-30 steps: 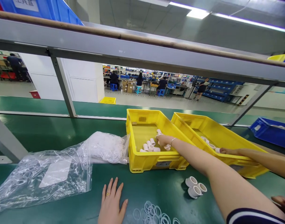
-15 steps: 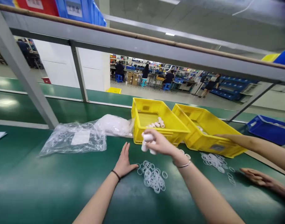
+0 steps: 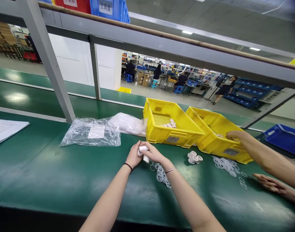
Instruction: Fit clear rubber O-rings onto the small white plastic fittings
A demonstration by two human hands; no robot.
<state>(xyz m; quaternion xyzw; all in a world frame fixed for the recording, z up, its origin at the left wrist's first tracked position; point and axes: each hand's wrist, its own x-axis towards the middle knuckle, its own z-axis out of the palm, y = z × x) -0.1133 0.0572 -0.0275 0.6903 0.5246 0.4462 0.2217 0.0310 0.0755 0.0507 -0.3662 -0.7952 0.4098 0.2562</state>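
Note:
My left hand (image 3: 133, 158) and my right hand (image 3: 156, 155) meet over the green table, closed around several short white tubular fittings (image 3: 146, 158). The right fingers grip the fittings from above, while the left hand cups their other side; some are partly hidden by fingers. Just below my right hand lies a pile of thin, translucent white rings (image 3: 162, 177), partly covered by my wrist. Further right, a small cluster of white fittings (image 3: 193, 158) stands on the table. More white fittings (image 3: 171, 124) lie inside the nearer yellow bin (image 3: 159, 137).
A co-worker's hand (image 3: 235, 135) reaches into the second yellow bin (image 3: 214, 148); their other hand (image 3: 270, 185) rests near another ring pile (image 3: 226, 166). Clear plastic bags (image 3: 109, 137) lie left of the bins. Papers (image 3: 7, 129), a blue bin (image 3: 282, 138) and a metal frame post (image 3: 51, 64) stand around.
My right hand has carried the fittings down and left, away from the yellow bin, to my left hand, which has closed around them. The view has shifted left.

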